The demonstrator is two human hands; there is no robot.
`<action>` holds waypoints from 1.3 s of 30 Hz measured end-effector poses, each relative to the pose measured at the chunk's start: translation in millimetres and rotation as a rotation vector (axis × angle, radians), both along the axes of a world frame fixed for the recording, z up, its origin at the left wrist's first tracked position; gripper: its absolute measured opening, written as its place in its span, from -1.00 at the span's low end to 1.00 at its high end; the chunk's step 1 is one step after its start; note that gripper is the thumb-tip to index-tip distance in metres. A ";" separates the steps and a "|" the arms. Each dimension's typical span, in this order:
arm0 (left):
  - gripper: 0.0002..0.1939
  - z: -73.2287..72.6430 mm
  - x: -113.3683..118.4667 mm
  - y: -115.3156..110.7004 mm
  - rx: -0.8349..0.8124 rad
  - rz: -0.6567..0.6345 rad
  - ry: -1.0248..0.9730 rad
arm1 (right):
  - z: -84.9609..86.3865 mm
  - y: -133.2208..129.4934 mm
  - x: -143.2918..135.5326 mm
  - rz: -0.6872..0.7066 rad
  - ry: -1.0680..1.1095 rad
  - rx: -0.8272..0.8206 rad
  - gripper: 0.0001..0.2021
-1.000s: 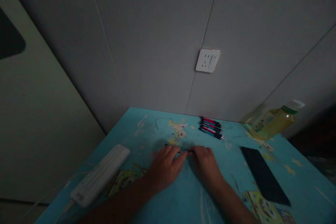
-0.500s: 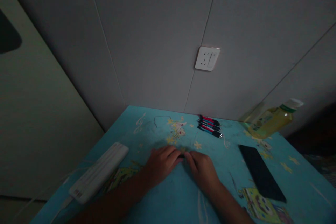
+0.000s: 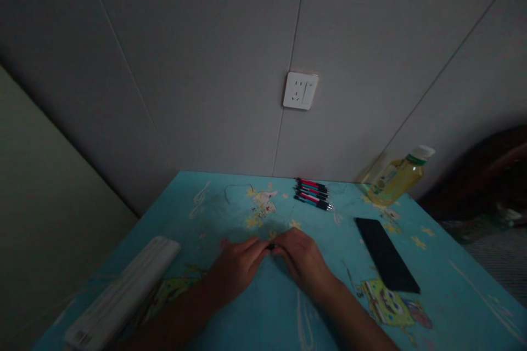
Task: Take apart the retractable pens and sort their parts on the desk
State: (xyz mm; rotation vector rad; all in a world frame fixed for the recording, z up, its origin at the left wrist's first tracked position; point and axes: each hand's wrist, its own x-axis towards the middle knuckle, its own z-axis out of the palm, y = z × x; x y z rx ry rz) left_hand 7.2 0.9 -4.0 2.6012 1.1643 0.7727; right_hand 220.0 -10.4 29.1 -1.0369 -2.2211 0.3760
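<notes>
Fingertips of both hands meet over the middle of the blue tabletop (image 3: 272, 307), closed around a small black pen-like piece (image 3: 270, 247). My left hand (image 3: 236, 266) pinches its left end. From the other side, my right hand (image 3: 302, 256) grips it with curled fingers. Most of the piece is hidden by the fingers, and the dim light blurs its details. Beyond the hands, close to the wall, several pens (image 3: 312, 193) in red, blue and black lie side by side in a neat row.
On the left lies a white power strip (image 3: 123, 293). A flat black slab (image 3: 387, 255) rests to the right. A bottle of yellow liquid (image 3: 397, 180) stands near the back right edge. The wall behind carries a white socket (image 3: 300, 91).
The camera view has shifted, so the scene sits further left. My right hand's fingers have curled further over the black piece, and both hands still hold it.
</notes>
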 end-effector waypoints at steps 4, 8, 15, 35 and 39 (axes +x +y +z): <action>-0.69 -3.6 1.5 0.9 0.042 0.026 0.029 | -5.5 -2.3 -6.2 -0.119 0.054 -0.127 -0.82; -0.70 -2.5 3.1 -0.3 0.074 0.053 0.078 | -12.6 -2.2 -10.4 -0.176 0.125 -0.230 -0.74; -0.69 7.5 5.7 -1.0 -0.016 0.083 0.011 | -6.6 0.3 -8.2 -0.079 0.275 -0.149 -0.85; -0.54 15.0 7.7 3.0 -0.471 0.058 -0.349 | -4.6 8.7 3.1 0.107 0.238 -0.209 -0.77; -0.66 15.4 4.1 3.1 -0.315 0.082 -0.224 | -11.1 8.2 -0.7 0.057 0.274 -0.255 -0.78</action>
